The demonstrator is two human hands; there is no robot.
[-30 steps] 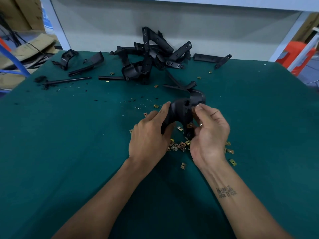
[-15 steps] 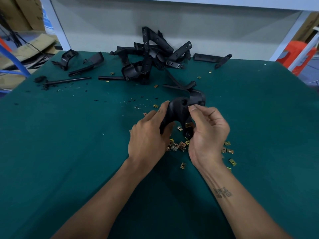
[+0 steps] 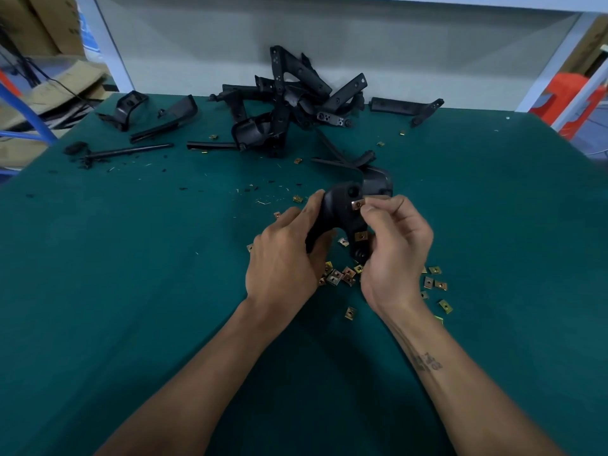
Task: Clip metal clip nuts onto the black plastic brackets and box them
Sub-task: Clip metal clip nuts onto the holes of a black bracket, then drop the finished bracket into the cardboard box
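Note:
My left hand (image 3: 285, 258) grips a curved black plastic bracket (image 3: 342, 205) held above the green table. My right hand (image 3: 393, 255) pinches a small metal clip nut (image 3: 357, 204) between thumb and forefinger, right at the bracket's upper edge. Another clip nut (image 3: 361, 236) sits clipped on the bracket's lower arm. Several loose clip nuts (image 3: 340, 276) lie on the table under and between my hands, with more to the right (image 3: 434, 283).
A heap of black brackets (image 3: 289, 103) lies at the table's far edge, with single brackets to its left (image 3: 126, 108) and right (image 3: 406, 108). A black rod (image 3: 128, 151) and plastic scraps lie far left. Green table cloth (image 3: 131, 291) spreads all around. No box is in view.
My right hand has turned and drawn slightly back from the bracket, so the clip nut in its fingertips now shows at the bracket's upper edge. My left hand has kept its grip.

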